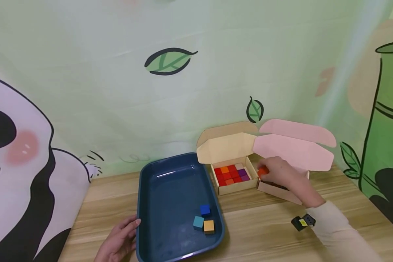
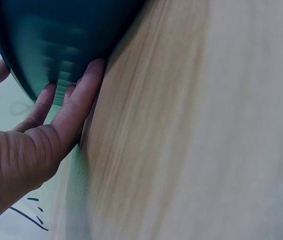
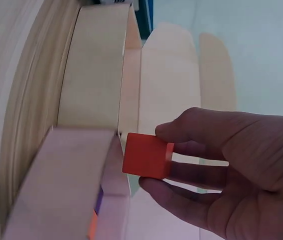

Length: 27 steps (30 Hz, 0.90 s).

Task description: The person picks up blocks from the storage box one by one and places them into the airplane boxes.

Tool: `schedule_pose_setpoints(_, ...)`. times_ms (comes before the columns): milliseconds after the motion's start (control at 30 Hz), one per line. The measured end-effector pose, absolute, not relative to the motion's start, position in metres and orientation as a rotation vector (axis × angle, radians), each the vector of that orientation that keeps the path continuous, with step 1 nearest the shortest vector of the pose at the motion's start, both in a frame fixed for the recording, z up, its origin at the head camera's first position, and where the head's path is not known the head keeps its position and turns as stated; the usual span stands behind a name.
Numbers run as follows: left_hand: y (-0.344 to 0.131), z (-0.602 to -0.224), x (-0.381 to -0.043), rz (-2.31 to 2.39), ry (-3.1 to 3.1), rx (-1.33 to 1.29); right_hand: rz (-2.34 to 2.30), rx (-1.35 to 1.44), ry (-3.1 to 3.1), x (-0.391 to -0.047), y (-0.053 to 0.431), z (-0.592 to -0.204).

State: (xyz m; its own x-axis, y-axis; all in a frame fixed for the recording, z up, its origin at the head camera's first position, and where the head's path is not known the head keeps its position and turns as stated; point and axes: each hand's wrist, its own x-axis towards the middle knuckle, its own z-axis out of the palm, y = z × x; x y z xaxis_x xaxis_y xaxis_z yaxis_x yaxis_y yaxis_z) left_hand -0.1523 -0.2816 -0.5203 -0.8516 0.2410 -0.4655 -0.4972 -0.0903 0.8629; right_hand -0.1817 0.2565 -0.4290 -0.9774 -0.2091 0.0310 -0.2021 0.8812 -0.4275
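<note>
In the head view, my right hand (image 1: 276, 171) pinches an orange-red cube (image 1: 263, 171) over the near left part of the pink box (image 1: 278, 193). Seen from the right wrist, thumb and fingers hold the cube (image 3: 145, 156) by its sides, above the box edges. My left hand (image 1: 119, 236) is at the left side of the dark blue tray (image 1: 170, 203). From the left wrist, its extended fingers (image 2: 84, 92) rest against the tray's outer wall, low by the table. Inside the tray lie a blue cube (image 1: 205, 210), a teal cube (image 1: 198, 222) and a yellow-orange cube (image 1: 209, 227).
A tan box (image 1: 237, 188) with its lid raised stands between tray and pink box, holding rows of red, orange and purple cubes (image 1: 230, 174). The pink lid (image 1: 294, 151) stands open too. Behind the wooden table (image 1: 258, 225) hangs a printed backdrop (image 1: 118, 91).
</note>
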Motion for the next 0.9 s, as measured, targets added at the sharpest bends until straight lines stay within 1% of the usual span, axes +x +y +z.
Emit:
schedule_pose_setpoints(367, -0.282, -0.52, -0.153, 2.001, 1.707, -0.293, -0.546, -0.293, 2.864, -0.198, 0.28, -0.425)
schedule_pose_setpoints(733, -0.282, -0.521, -0.153, 2.003, 1.699, -0.291, -0.512, -0.235, 2.657, -0.206, 0.285, -0.416)
schedule_pose_setpoints(900, -0.282, -0.521, -0.152, 2.021, 1.683, -0.263, -0.552, -0.132, 2.586, -0.208, 0.281, -0.413)
